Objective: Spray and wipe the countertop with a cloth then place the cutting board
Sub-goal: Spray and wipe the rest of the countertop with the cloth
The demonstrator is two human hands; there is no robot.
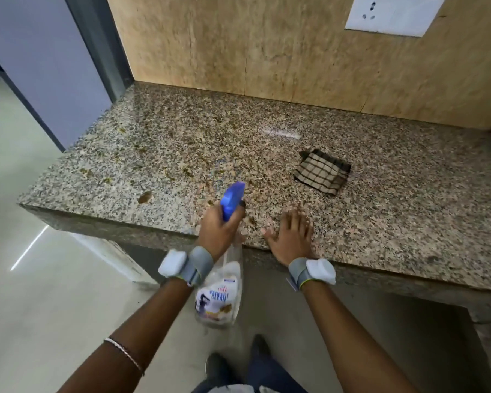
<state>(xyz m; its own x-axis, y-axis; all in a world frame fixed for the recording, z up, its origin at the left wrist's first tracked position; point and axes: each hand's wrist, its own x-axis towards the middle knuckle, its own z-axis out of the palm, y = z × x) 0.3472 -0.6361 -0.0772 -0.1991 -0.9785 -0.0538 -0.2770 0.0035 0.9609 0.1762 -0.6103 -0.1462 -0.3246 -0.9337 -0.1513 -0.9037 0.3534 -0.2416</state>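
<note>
Bench (380, 211): speckled granite slab, runs from the left corner to beyond the right edge of view. Tan board wall behind, with a white socket plate (391, 14) high on the right. The surface is dirty: greenish-brown spots scattered over the left and middle, one larger brown smear (145, 197) near the front edge. A pale wet-looking streak (281, 133) lies toward the back, possibly spray already landed.

Cloth (322, 175): checked brown and cream, folded, lying flat on the bench right of centre, well apart from both hands. Parked there, I judge, to be within reach once the spraying is done.

Spray bottle (220, 290): clear body with a printed label, blue trigger head (233, 198). It hangs below the bench's front edge with the nozzle aimed over the soiled patch, which suits misting it from the front.

Left hand (220, 229): fingers clenched around the bottle neck, one at the trigger.

Right hand (291, 236): fingers released and spread, palm flat on the bench's front edge, probably bracing.

Cutting board: not in view. Spraying is the step in hand; wiping and board placement remain.
</note>
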